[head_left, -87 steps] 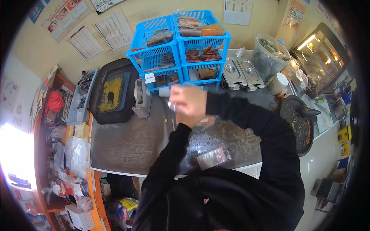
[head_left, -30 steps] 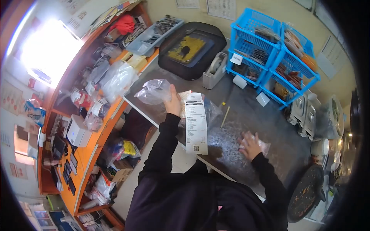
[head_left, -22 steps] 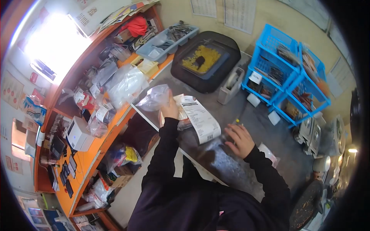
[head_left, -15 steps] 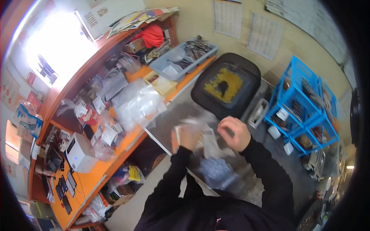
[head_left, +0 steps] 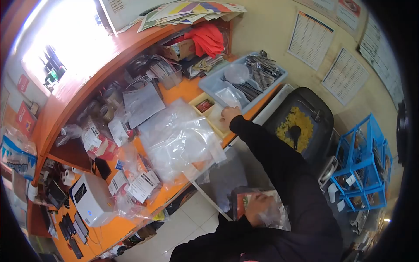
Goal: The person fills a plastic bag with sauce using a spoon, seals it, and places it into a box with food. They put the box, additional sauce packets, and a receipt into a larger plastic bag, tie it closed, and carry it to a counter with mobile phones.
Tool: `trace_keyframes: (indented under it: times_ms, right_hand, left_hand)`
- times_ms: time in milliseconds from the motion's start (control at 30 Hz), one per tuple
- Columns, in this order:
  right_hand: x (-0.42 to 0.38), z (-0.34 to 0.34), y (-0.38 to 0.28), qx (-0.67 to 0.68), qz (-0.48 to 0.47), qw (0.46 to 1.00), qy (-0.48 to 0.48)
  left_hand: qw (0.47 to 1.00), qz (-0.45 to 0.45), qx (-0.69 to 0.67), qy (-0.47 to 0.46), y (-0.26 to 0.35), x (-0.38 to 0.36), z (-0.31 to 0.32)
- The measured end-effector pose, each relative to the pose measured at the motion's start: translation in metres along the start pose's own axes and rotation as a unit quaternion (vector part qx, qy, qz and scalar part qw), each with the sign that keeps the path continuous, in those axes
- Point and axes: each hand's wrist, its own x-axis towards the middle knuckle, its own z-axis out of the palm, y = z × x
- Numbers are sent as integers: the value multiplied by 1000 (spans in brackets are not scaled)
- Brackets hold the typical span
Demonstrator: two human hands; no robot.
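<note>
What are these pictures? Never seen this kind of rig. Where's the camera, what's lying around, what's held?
There is no machine: a person works with two bare hands. Every picture comes from one camera worn on the head, looking forward and down.

In the current picture, the left hand is at a clear plastic pack with reddish contents; blur hides its grip. The right hand reaches to a yellow tray; whether it holds anything can't be told.

The orange counter also bears clear plastic bags, a blue tray of cutlery and a white device. Beside it, a black pan contains yellow food.
</note>
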Motion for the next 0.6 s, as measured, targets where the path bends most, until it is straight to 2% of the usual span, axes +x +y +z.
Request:
trace_keyframes:
  times_ms: [100, 200, 233, 333, 400, 433, 467, 500, 567, 600]
  right_hand:
    - [7, 10, -3, 41, 65, 996, -44]
    - [6, -2, 8, 86, 57, 993, -49]
    - [4, -8, 11, 143, 73, 987, -31]
    - [-3, -26, 20, 280, 118, 952, 24]
    - [-3, -36, 24, 334, 146, 929, 56]
    - [-3, -34, 29, 407, 163, 897, 55]
    - [-2, -29, 37, 477, 177, 859, 54]
    - [-3, -32, 42, 544, 191, 815, 53]
    - [-9, -40, 51, 598, 204, 774, 44]
    - [-15, -52, 50, 624, 210, 751, 41]
  left_hand:
    - [997, -3, -24, 75, 5, 4, -8]
    - [993, -15, -46, 111, 1, 2, -6]
    - [991, -16, -53, 121, 0, 3, -4]
    - [989, -36, -73, 122, -4, 2, 4]
    - [989, -4, -89, 114, -7, 1, 9]
    - [989, 11, -96, 110, -8, 0, 12]
    - [945, -77, -309, 77, -9, -1, 19]
    - [847, -161, -505, 38, -8, 0, 26]
    - [727, -243, -642, -4, -8, -3, 37]
    - [751, -248, -612, -4, -9, -3, 35]
